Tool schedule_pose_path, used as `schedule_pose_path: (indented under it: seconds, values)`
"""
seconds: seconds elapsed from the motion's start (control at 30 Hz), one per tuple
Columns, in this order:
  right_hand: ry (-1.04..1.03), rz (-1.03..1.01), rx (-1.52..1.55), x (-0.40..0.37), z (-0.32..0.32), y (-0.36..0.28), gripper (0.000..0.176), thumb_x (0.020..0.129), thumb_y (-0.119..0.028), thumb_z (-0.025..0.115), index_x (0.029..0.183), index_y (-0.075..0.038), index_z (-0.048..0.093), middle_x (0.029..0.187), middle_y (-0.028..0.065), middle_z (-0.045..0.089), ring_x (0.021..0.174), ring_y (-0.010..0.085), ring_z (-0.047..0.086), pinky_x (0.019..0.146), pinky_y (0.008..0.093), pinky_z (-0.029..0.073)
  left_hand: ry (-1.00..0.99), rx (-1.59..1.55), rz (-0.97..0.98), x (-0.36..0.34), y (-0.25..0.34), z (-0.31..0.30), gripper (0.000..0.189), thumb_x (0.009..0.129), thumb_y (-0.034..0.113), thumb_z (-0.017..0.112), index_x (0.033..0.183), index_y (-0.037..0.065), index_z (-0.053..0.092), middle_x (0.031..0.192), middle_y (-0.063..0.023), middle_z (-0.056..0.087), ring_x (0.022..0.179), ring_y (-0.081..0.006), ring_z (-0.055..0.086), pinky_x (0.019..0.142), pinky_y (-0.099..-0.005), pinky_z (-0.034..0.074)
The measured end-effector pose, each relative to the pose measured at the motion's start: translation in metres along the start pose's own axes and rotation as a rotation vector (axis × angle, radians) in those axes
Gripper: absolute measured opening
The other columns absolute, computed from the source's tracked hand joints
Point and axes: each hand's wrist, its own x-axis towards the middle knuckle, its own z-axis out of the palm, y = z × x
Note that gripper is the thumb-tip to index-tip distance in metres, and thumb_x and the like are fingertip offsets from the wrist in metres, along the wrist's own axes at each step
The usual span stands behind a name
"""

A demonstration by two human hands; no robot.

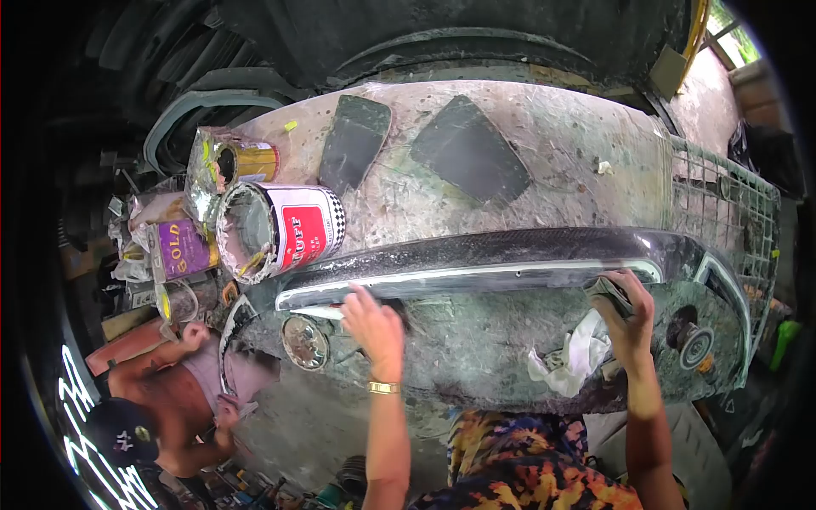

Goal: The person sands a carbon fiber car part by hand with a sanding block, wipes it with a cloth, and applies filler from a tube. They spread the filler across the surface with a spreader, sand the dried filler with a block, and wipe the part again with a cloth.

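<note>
Beyond the patterned shirt [527,476], the left grip [374,327] is resting open on the bumper [476,340] at 8 o'clock. The right grip [627,310] is clasping a pad [605,289] at 3 o'clock. Judged best: keeping the pad flat, pressure even.

A red-and-white can [280,231] lies on its side at the left end of the bench [586,127], with a gold tin [248,161] behind it and a purple box [185,248] beside it. Two dark sheets [354,140] [470,149] lie flat farther back. A person [170,408] crouches at lower left.
</note>
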Motion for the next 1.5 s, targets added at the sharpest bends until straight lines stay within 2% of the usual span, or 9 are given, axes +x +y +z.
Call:
schedule_pose_path:
  seconds: [0.13,0.2,0.33,0.47,0.6,1.0,1.07,1.17,1.5]
  values:
    - [-0.046,0.0,0.006,0.005,0.013,-0.016,0.026,0.08,0.001,0.078,0.104,0.003,0.067,0.093,0.0108,0.065,0.082,0.0213,0.064,0.075,0.0294,0.05,-0.019,-0.132,0.054,-0.027,0.058,-0.01,0.07,0.082,0.008,0.064,0.147,-0.006,0.045,0.116,-0.0161,0.054,0.107,-0.0327,0.051,0.091,-0.0475,0.041]
    - [-0.07,-0.004,0.005,0.007,0.019,-0.024,0.026,0.08,0.002,0.076,0.104,0.003,0.067,0.094,0.0112,0.065,0.082,0.0227,0.064,0.076,0.0302,0.05,-0.05,-0.385,0.334,-0.036,0.065,-0.016,0.059,0.087,0.012,0.069,0.143,0.002,0.055,0.112,-0.0121,0.056,0.102,-0.0306,0.053,0.089,-0.0462,0.041]
    - [-0.031,-0.128,0.007,0.007,0.032,-0.02,0.027,0.078,0.006,0.073,0.104,0.003,0.066,0.096,0.0113,0.066,0.085,0.0228,0.064,0.078,0.0305,0.05,0.137,-0.56,0.434,0.01,0.023,-0.016,0.036,0.088,0.027,0.078,0.123,0.018,0.072,0.108,-0.0057,0.059,0.098,-0.0275,0.055,0.084,-0.043,0.039]
    - [-0.012,-0.013,-0.021,0.0,0.048,-0.027,0.03,0.077,0.005,0.074,0.106,0.004,0.067,0.096,0.011,0.065,0.09,0.0212,0.064,0.083,0.0302,0.049,-0.021,-0.645,0.56,0.075,-0.041,-0.004,0.017,0.088,0.027,0.077,0.097,0.013,0.075,0.103,-0.0012,0.06,0.099,-0.0247,0.055,0.084,-0.041,0.038]
    - [-0.006,0.043,-0.073,-0.011,0.065,-0.029,0.033,0.078,0.0,0.077,0.11,0.005,0.068,0.1,0.0116,0.068,0.093,0.0226,0.064,0.089,0.0322,0.048,-0.074,-0.625,0.669,0.1,-0.086,-0.001,0.018,0.09,0.03,0.073,0.098,0.013,0.075,0.101,-0.0012,0.059,0.099,-0.0226,0.054,0.085,-0.0398,0.037]
    - [-0.089,0.03,-0.193,-0.019,0.151,-0.097,0.029,0.079,-0.008,0.081,0.104,0.002,0.07,0.102,0.0171,0.073,0.097,0.0336,0.069,0.112,0.0456,0.041,-0.044,-0.694,0.629,0.117,-0.166,0.021,0.015,0.088,0.023,0.076,0.099,0.012,0.076,0.1,0.0024,0.064,0.101,-0.0191,0.061,0.085,-0.0383,0.038]
    - [-0.186,0.018,-0.095,-0.018,0.168,-0.1,0.023,0.081,-0.005,0.079,0.101,0.002,0.07,0.1,0.0115,0.072,0.091,0.0233,0.068,0.093,0.0346,0.049,-0.058,-0.742,0.557,0.117,-0.18,0.025,0.017,0.089,0.025,0.075,0.1,0.013,0.078,0.102,0.0009,0.067,0.1,-0.0209,0.061,0.087,-0.0408,0.038]
    - [-0.273,0.05,-0.086,-0.014,0.188,-0.116,0.023,0.082,-0.005,0.078,0.101,0.003,0.069,0.095,0.0117,0.07,0.088,0.0226,0.067,0.086,0.0325,0.05,-0.046,-0.773,0.48,0.117,-0.199,0.033,0.02,0.089,0.029,0.075,0.101,0.013,0.079,0.103,-0.0009,0.069,0.1,-0.0226,0.061,0.089,-0.0428,0.038]
    - [-0.556,-0.165,-0.247,0.044,0.266,-0.132,0.03,0.094,-0.021,0.072,0.114,0.0,0.062,0.102,0.0187,0.06,0.095,0.0439,0.061,0.08,0.0473,0.05,-0.091,-0.704,0.33,0.133,-0.269,0.039,0.024,0.084,0.032,0.078,0.1,0.014,0.081,0.111,0.0006,0.069,0.108,-0.0239,0.058,0.094,-0.0432,0.036]
